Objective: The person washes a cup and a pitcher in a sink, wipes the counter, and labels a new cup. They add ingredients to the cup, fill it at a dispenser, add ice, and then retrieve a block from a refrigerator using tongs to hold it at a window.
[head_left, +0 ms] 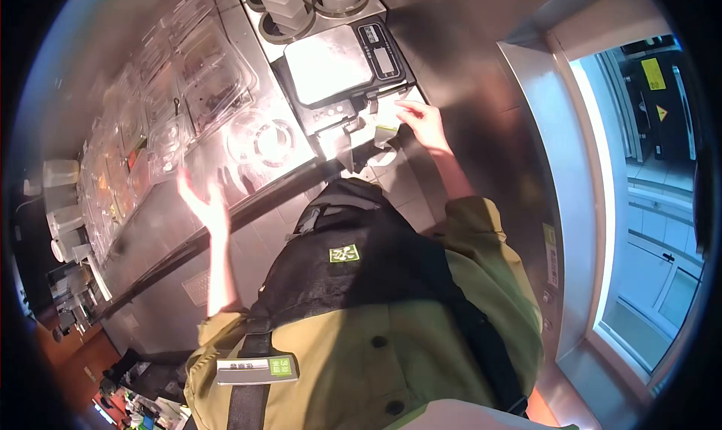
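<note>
My left hand [204, 204] is held over the counter's front edge, fingers apart, with nothing in it. Close by on the steel counter lies a clear round plastic lid [262, 138], washed out by glare. My right hand [425, 127] is at the front of a black scale [335, 65] with a pale weighing plate and a side panel of keys. Its thumb and fingers are bent together beside a white paper piece with a green edge [386, 132]. Whether the fingertips grip that paper is hard to see in the bright light.
Clear-lidded food containers [207, 72] fill the counter's left side. Stacked white cups [280, 5] stand in round holders behind the scale. A steel-framed opening [579, 167] is at the right, with dark equipment [665, 106] beyond. White tubs [64, 219] stand at the far left.
</note>
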A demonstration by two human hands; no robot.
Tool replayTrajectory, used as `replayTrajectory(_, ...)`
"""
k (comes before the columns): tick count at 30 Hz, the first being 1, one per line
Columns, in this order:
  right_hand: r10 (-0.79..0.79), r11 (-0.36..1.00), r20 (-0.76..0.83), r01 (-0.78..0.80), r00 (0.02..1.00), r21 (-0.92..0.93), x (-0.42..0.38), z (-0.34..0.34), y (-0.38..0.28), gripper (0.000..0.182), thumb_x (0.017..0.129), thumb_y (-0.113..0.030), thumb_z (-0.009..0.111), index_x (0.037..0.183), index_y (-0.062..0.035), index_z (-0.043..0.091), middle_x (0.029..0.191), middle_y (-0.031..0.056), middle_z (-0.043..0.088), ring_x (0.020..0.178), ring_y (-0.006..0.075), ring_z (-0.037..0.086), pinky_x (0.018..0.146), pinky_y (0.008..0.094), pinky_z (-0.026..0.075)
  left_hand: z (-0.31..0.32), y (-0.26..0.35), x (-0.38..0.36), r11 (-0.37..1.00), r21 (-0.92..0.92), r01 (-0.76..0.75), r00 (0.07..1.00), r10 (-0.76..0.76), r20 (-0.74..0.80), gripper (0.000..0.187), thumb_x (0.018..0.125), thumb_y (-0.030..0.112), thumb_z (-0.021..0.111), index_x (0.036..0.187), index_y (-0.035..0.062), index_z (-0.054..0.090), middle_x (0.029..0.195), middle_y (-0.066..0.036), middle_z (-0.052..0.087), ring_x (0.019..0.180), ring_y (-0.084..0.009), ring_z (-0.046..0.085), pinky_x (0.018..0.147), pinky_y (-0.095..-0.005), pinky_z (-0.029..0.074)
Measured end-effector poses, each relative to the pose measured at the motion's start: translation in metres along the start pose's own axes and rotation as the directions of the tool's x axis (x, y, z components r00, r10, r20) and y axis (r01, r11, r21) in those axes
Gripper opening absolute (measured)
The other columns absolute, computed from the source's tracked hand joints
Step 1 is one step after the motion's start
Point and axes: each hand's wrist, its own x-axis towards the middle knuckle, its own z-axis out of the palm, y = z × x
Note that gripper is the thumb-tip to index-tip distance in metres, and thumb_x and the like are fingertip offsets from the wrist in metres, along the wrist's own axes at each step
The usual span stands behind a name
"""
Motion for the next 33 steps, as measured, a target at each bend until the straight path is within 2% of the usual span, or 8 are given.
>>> replayTrajectory(7, -0.455, 0.757, 0.003, 0.388, 0.891, -0.526, -0.001, -0.005, -0.012, 0.012, 0.075, -0.009, 0.059, 0.082, -0.0005, 0.062, 0.067, 0.0118, 0.057, 0.059, 0.0215, 0.051, 0.055, 0.0306, 0.041, 0.027, 0.157, 0.209, 0.543, -0.122, -0.831, 0.553, 0.830, -0.071, 0.036, 0.067, 0.001, 0.057, 0.103, 0.0016, 0.055, 0.105, -0.011, 0.055, 0.099, -0.0259, 0.051, 0.086, -0.0346, 0.040)
replayTrajectory(10, -0.420, 0.801, -0.057, 0.340, 0.906, -0.493, -0.010, 0.004, -0.029, 0.009, 0.075, -0.007, 0.058, 0.077, 0.0004, 0.062, 0.070, 0.0135, 0.059, 0.066, 0.0255, 0.056, 0.061, 0.0323, 0.044, 0.101, 0.230, 0.268, 0.417, -0.294, -0.860, 0.434, 0.901, 0.010, 0.028, 0.070, 0.008, 0.058, 0.098, 0.0085, 0.056, 0.099, -0.010, 0.055, 0.094, -0.0265, 0.052, 0.080, -0.0340, 0.043)
replayTrajectory(18, -0.597, 0.610, -0.139, 0.335, 0.790, -0.718, -0.031, 0.010, -0.072, 0.005, 0.071, -0.002, 0.056, 0.076, -0.0035, 0.056, 0.095, 0.0128, 0.055, 0.085, 0.0273, 0.054, 0.069, 0.0339, 0.045, 0.287, 0.256, 0.382, 0.849, 0.138, -0.510, 0.790, 0.400, 0.464, 0.058, 0.062, 0.037, 0.066, 0.112, 0.0120, 0.051, 0.110, -0.014, 0.052, 0.102, -0.0284, 0.050, 0.085, -0.0358, 0.042)
replayTrajectory(24, -0.686, 0.724, -0.434, 0.489, 0.583, -0.487, -0.052, 0.004, -0.129, 0.005, 0.075, 0.004, 0.052, 0.078, 0.0005, 0.052, 0.080, 0.0127, 0.055, 0.071, 0.0223, 0.055, 0.066, 0.0287, 0.044, 0.163, 0.343, 0.391, 0.742, 0.347, -0.574, 0.786, 0.618, -0.022, 0.066, 0.069, 0.064, 0.051, 0.108, 0.0106, 0.054, 0.097, -0.018, 0.055, 0.094, -0.0328, 0.053, 0.077, -0.0418, 0.044)
replayTrajectory(25, -0.637, 0.771, -0.499, 0.490, 0.587, -0.407, -0.053, 0.003, -0.139, 0.004, 0.077, 0.004, 0.051, 0.079, 0.0009, 0.052, 0.077, 0.0118, 0.055, 0.069, 0.0204, 0.054, 0.065, 0.0271, 0.044, 0.100, 0.377, 0.373, 0.831, 0.355, -0.428, 0.902, 0.368, 0.225, 0.088, 0.069, 0.051, 0.060, 0.132, 0.0057, 0.017, 0.124, -0.020, 0.037, 0.104, -0.0339, 0.047, 0.084, -0.0439, 0.041)
replayTrajectory(27, -0.463, 0.827, -0.640, 0.559, 0.613, -0.062, -0.042, 0.005, -0.142, 0.007, 0.080, 0.003, 0.051, 0.088, 0.0012, 0.050, 0.083, 0.0056, 0.054, 0.071, 0.0098, 0.051, 0.064, 0.0212, 0.042, 0.081, 0.347, 0.388, 0.779, 0.200, -0.595, 0.713, 0.626, -0.315, 0.068, 0.070, 0.064, 0.049, 0.104, 0.0045, 0.055, 0.094, -0.019, 0.056, 0.092, -0.0344, 0.054, 0.076, -0.0414, 0.044)
replayTrajectory(30, -0.368, 0.757, -0.544, 0.583, 0.754, 0.295, -0.032, 0.012, -0.179, 0.016, 0.080, 0.002, 0.052, 0.095, 0.0009, 0.047, 0.086, 0.0041, 0.052, 0.077, 0.0082, 0.051, 0.070, 0.0204, 0.042, 0.018, 0.307, 0.324, 0.738, -0.431, -0.520, 0.854, 0.462, -0.239, 0.056, 0.070, 0.039, 0.067, 0.105, -0.0002, 0.046, 0.098, -0.011, 0.050, 0.088, -0.0194, 0.054, 0.073, -0.0282, 0.044)
replayTrajectory(33, -0.415, 0.617, -0.380, 0.562, 0.827, 0.551, -0.022, 0.042, -0.223, 0.022, 0.077, 0.004, 0.055, 0.097, 0.0018, 0.047, 0.086, 0.0057, 0.052, 0.078, 0.0083, 0.052, 0.070, 0.0202, 0.043, 0.002, 0.251, 0.239, 0.658, -0.403, -0.636, 0.770, 0.513, -0.379, 0.059, 0.066, 0.019, 0.073, 0.109, 0.0043, 0.035, 0.103, -0.012, 0.044, 0.095, -0.0221, 0.046, 0.082, -0.0357, 0.040)
